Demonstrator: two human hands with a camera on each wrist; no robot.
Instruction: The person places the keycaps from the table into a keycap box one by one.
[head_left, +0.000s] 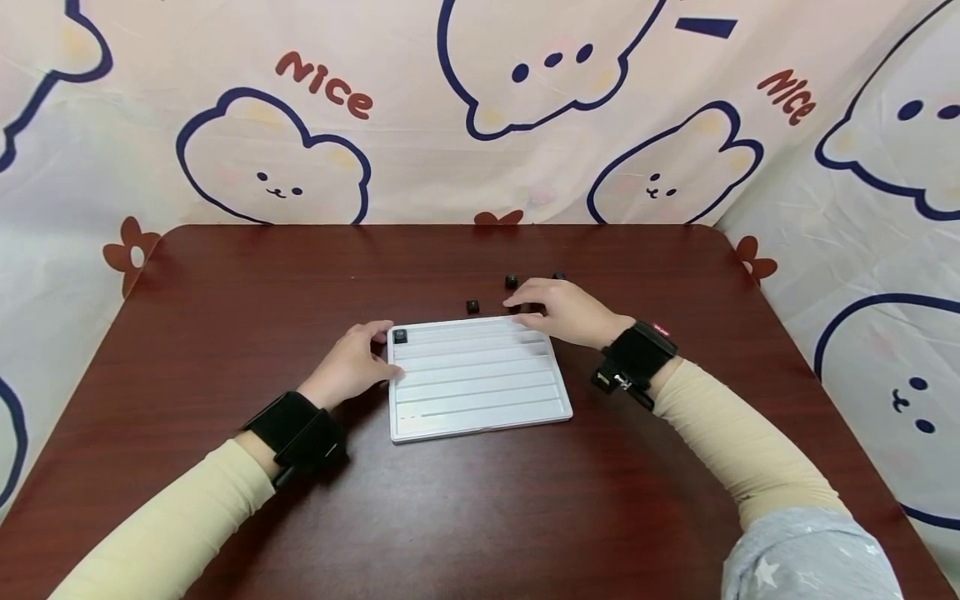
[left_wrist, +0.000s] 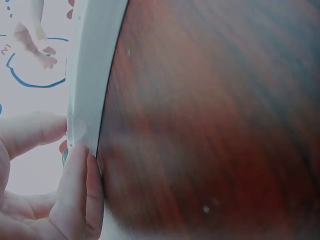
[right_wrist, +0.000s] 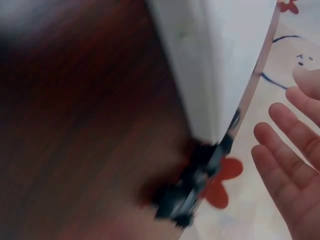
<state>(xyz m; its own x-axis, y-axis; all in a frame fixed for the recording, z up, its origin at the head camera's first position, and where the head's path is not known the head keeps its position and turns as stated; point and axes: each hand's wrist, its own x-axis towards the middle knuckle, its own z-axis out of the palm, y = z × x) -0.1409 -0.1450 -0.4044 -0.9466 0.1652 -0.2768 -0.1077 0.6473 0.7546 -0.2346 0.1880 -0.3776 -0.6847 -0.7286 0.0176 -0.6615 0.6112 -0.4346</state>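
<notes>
A flat white board [head_left: 480, 379] with raised rows lies on the table, one small black keycap [head_left: 401, 336] in its upper left corner. My left hand [head_left: 351, 360] grips the board's left edge, thumb on the face and fingers at the far corner. In the left wrist view the fingers [left_wrist: 75, 185] press against the white rim. My right hand [head_left: 562, 310] hovers at the board's far right corner, over more black keycaps. In the right wrist view its fingers [right_wrist: 285, 160] are extended with nothing between them, beside a blurred cluster of black keycaps [right_wrist: 175, 200].
Beyond the board lie loose black keycaps [head_left: 472, 307], with another keycap [head_left: 512, 282] further back and some partly hidden by the right hand. The dark red-brown table [head_left: 300, 267] ends at a patterned cloth backdrop [head_left: 420, 167], with cloth also at both sides.
</notes>
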